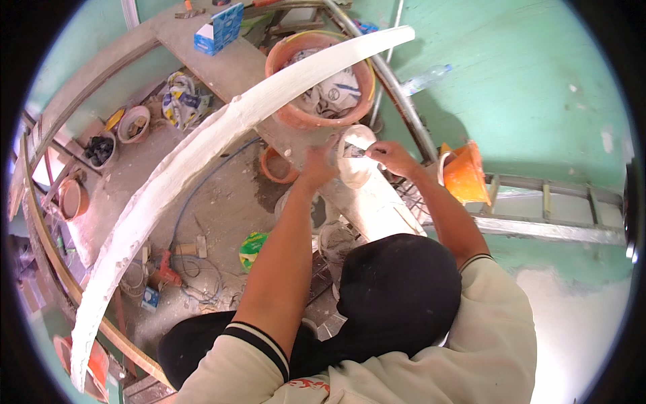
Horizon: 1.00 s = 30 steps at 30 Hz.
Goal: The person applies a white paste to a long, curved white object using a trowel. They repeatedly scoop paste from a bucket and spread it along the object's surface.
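Observation:
My left hand (321, 163) is at the left side of a small white tub (354, 176), smeared by motion, so its grip on the rim cannot be made out. From the right, my right hand (393, 157) reaches to the same tub with its fingers closed on a small dark flat tool (354, 152), perhaps a scraper, whose end is over the tub's opening. The tub stands on a pale plank (383, 209). Just beyond it, a large orange-brown tub (272, 67) holds white bags.
A long curved white plaster strip (182, 161) crosses the view. Below are a red drill (168, 268), a blue cable (192, 202) and several buckets. An orange bucket (464, 174) is to my right, near a metal ladder (552, 227). A blue box (219, 30) sits on the far planks.

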Available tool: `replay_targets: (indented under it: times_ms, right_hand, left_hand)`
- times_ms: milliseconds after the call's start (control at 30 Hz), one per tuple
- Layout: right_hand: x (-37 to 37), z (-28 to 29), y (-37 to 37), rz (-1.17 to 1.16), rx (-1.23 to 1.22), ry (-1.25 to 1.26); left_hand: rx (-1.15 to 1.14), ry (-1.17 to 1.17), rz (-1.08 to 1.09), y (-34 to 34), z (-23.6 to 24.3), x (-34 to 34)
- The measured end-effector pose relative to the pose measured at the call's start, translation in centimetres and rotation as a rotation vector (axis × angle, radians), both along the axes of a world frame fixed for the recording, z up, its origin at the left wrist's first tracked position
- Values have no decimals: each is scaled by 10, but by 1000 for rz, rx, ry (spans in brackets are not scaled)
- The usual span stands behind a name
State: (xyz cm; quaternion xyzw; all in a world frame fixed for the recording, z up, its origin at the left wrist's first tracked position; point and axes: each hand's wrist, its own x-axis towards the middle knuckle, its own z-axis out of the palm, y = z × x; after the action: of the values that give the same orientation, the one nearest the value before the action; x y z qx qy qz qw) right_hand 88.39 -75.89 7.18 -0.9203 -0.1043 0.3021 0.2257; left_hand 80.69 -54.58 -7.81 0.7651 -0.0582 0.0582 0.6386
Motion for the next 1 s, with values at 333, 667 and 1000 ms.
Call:
replay_targets:
  times_ms: [333,667,1000]
  right_hand:
    - [-5,3,-36,-69,208,192]
    - [48,-36,-46,57,555,390]
    - [117,-63,-58,397,608,531]
  left_hand:
    - [-200,302,116,21,-20,-6]
    - [-279,794,-42,101,-5,-18]
    - [-871,383,477,91,53,-51]
